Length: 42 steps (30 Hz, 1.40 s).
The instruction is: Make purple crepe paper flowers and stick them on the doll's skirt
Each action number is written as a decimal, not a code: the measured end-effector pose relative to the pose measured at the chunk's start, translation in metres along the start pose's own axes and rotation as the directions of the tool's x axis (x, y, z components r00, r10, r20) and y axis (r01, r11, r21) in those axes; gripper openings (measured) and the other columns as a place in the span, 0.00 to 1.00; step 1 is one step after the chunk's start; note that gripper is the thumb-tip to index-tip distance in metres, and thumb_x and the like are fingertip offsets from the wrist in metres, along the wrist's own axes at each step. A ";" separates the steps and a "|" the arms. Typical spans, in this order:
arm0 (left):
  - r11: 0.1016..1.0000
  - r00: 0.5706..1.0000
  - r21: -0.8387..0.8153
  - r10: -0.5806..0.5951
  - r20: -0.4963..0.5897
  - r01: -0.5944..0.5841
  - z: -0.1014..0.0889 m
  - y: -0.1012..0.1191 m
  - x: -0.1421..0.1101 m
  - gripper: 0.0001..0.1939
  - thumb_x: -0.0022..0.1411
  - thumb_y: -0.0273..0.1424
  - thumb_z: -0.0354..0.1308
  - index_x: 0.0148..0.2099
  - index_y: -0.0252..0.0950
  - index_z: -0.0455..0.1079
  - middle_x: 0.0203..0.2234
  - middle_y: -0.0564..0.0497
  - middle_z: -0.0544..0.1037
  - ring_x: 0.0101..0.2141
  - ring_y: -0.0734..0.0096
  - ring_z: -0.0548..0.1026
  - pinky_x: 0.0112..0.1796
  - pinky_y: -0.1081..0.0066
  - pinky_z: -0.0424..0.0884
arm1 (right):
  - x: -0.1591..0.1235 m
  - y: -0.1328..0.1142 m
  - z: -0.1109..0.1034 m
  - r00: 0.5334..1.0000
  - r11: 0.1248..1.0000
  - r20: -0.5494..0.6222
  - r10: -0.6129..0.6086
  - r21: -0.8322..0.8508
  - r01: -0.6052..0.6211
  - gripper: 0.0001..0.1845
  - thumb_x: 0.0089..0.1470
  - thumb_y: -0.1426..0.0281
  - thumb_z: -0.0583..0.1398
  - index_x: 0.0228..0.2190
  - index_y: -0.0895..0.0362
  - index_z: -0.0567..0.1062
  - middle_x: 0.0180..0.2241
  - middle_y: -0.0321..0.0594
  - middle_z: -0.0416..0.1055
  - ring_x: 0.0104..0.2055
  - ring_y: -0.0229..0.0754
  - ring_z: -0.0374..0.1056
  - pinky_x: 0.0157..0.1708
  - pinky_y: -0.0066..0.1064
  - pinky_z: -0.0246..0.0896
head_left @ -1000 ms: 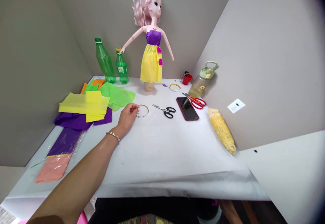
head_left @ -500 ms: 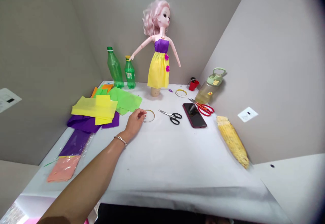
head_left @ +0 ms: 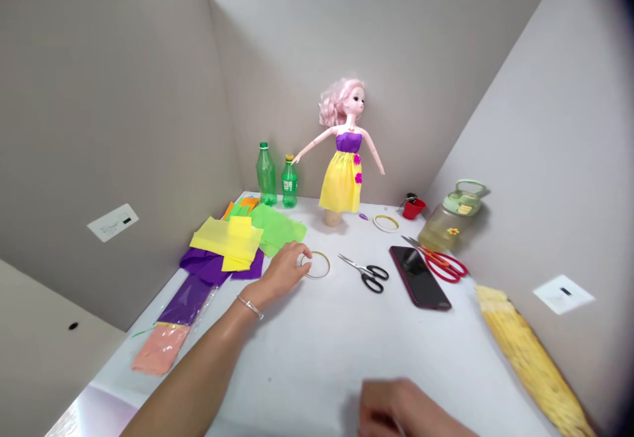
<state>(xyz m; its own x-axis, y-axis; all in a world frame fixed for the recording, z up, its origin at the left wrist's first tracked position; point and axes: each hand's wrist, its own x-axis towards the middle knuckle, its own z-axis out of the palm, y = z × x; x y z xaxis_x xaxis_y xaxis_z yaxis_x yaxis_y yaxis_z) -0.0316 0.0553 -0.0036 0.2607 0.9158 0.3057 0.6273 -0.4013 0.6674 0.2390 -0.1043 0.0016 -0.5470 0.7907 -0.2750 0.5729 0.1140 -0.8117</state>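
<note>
Bright, diffuse light with a blurred right hand (head_left: 393,407)

Our left arm (head_left: 198,366) stretches forward; our left hand (head_left: 286,269) curves, back upward. Our right hand (head_left: 393,405), blurred, curls nearer us.

From the hoop (head_left: 329,267) on the surface (head_left: 297,351), scissors (head_left: 365,270) lay at three o'clock, fabric (head_left: 225,242) at nine; bottles (head_left: 266,179) stood at eleven, the doll (head_left: 341,179) between twelve and one.
</note>
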 end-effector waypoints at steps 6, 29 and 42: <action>0.962 1.000 0.272 -0.020 -0.010 0.022 -0.050 -0.029 -0.037 0.17 0.43 0.17 0.53 0.36 0.37 0.69 0.43 0.42 0.74 0.58 0.44 0.61 0.59 0.44 0.51 | 0.083 -0.036 -0.028 0.972 0.974 -0.142 -0.189 -0.154 0.166 0.11 0.60 0.67 0.56 0.27 0.56 0.72 0.27 0.34 0.71 0.29 0.37 0.62 0.30 0.26 0.53; 0.053 0.800 -0.862 -0.406 0.443 0.504 -0.002 0.028 -0.029 0.13 0.50 0.29 0.64 0.40 0.36 0.75 0.34 0.49 0.79 0.31 0.70 0.75 0.32 0.73 0.71 | 0.113 0.005 -0.027 0.965 0.540 -0.188 -0.184 0.801 0.259 0.33 0.52 0.53 0.65 0.55 0.55 0.70 0.51 0.51 0.70 0.49 0.49 0.69 0.45 0.41 0.65; 0.457 0.889 -0.764 -0.258 0.377 0.456 0.043 0.019 -0.013 0.16 0.54 0.42 0.65 0.36 0.36 0.67 0.26 0.54 0.69 0.27 0.73 0.70 0.28 0.73 0.71 | 0.123 0.027 -0.048 0.915 0.540 -0.380 0.137 0.803 0.253 0.23 0.42 0.58 0.71 0.39 0.57 0.80 0.34 0.42 0.79 0.35 0.46 0.72 0.40 0.39 0.65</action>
<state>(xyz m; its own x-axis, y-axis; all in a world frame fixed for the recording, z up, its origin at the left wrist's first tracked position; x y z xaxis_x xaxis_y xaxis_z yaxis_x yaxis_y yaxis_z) 0.0090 0.0364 -0.0241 0.3464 0.9249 -0.1566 -0.1550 0.2211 0.9629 0.2165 0.0248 -0.0290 -0.1905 0.9674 -0.1669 -0.3192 -0.2218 -0.9214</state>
